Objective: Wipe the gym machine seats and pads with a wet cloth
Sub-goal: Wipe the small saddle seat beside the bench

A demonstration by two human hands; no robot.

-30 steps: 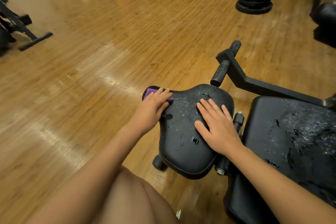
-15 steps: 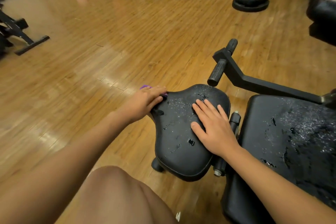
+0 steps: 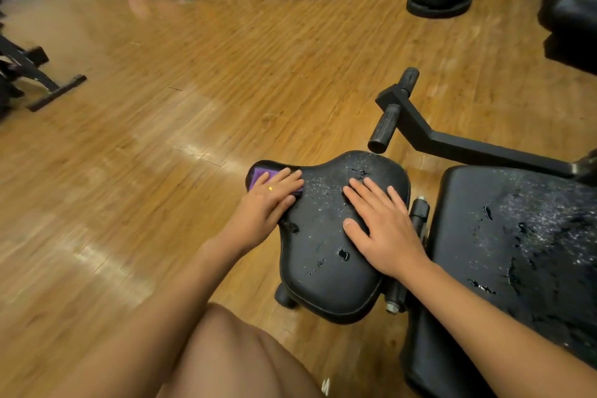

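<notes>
Currently: wiping pass on the small black padded seat (image 3: 323,271), saddle-shaped, its cover cracked and flecked white across the far half.

Purple cloth (image 3: 259,175) lies on the seat's far-left lobe, mostly hidden under the left hand (image 3: 269,202); only a corner shows past the fingertips. Left fingers are straight and close together, pressed flat on the cloth, not curled round it. Right hand (image 3: 386,231) lies flat on the seat's right half, fingers straight and slightly spread, thumb out, holding nothing. It reads as a brace.

Judgement: the step in hand is a stroke across this seat. The flecked patch between the two hands looks not yet cleaned.

Notes for doing it well:
- Draw the cloth from the far-left lobe toward the near edge in overlapping lanes, with even palm pressure.
- The right hand covers part of the surface; move it onto a wiped area so nothing is skipped.
- Go lightly over the torn spots, since the cloth could snag and lift flakes.
- A flat-pressed cloth may bunch; hooking the fingertips over its leading edge would hold it.
- Finish along the rim seam.

Large black pad (image 3: 517,236), just right of the seat, shows the same flecks and tears and probably comes next. Cannot tell how wet the cloth is.
</notes>
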